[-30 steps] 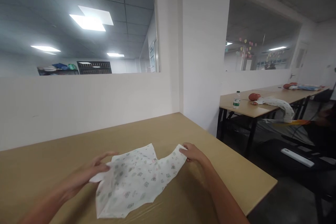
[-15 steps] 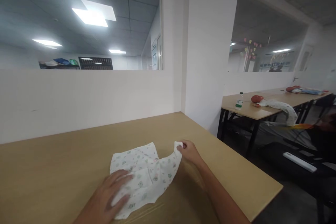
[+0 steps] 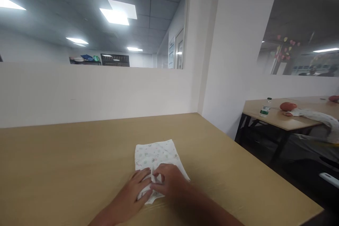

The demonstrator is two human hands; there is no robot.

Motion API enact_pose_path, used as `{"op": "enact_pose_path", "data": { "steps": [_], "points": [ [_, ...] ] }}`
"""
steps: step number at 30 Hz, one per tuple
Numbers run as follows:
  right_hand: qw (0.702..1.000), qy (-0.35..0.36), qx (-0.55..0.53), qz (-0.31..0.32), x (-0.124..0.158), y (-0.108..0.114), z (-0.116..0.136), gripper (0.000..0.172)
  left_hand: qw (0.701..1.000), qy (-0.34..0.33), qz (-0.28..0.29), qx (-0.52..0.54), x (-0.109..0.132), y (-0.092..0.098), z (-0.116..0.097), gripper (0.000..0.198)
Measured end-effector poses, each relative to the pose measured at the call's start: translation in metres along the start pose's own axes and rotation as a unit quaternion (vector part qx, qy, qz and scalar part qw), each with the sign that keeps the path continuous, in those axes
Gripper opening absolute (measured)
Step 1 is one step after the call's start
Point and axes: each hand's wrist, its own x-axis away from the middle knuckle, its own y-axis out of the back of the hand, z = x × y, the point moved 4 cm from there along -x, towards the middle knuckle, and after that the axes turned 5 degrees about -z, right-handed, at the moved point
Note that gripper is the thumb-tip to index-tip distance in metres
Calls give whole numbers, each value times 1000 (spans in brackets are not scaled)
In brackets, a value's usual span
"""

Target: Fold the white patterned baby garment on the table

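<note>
Since the small white cotton cloth with a faint printed pattern (image 3: 156, 155) lies folded on the tan wooden table (image 3: 66, 155), it looks light and limp (best pinched at an edge); left hand (image 3: 134, 192) presses flat, right hand (image 3: 169, 182) pinches its fold.

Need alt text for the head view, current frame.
Both hands, left hand and right hand, press on a small folded patterned cloth lying on a wooden table. Behind it is a low white wall; another table to the right holds a bottle.
</note>
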Motion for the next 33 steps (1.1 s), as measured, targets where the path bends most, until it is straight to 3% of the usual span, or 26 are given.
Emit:
{"op": "enact_pose_path", "data": {
  "steps": [3, 6, 8, 10, 14, 18, 22, 27, 30, 33],
  "points": [
    [998, -55, -31, 8, 9, 11, -10, 24, 990, 70, -10, 121, 0, -2, 1, 37],
    [996, -43, -60, 56, 16, 25, -15, 8, 965, 109, 10, 239, -2, 1, 1, 38],
    [992, -17, -68, 101, 16, 29, -13, 5, 953, 141, 53, 263, -6, 4, 7, 47],
    [992, -13, -62, 107, 11, 30, -15, 7, 947, 198, 91, 236, -11, 7, 23, 56],
    [998, -63, -30, -3, -16, 38, -44, 17, 916, 356, 73, 171, -30, 3, 72, 48],
    [975, -168, 8, -145, -40, 48, -105, 16, 878, 451, 73, 142, -57, -13, 110, 49],
    [955, -248, 52, -152, -51, 40, -153, 16, 862, 477, 86, 145, -76, -29, 125, 50],
    [956, -245, 92, -135, -55, 21, -167, 15, 866, 463, 91, 167, -82, -46, 128, 37],
    [954, -269, -4, -133, -59, 15, -171, 27, 864, 453, 100, 194, -85, -52, 130, 31],
    [945, -290, -99, -117, -64, 17, -168, 44, 849, 465, 103, 229, -88, -50, 134, 37]
  ]
}}
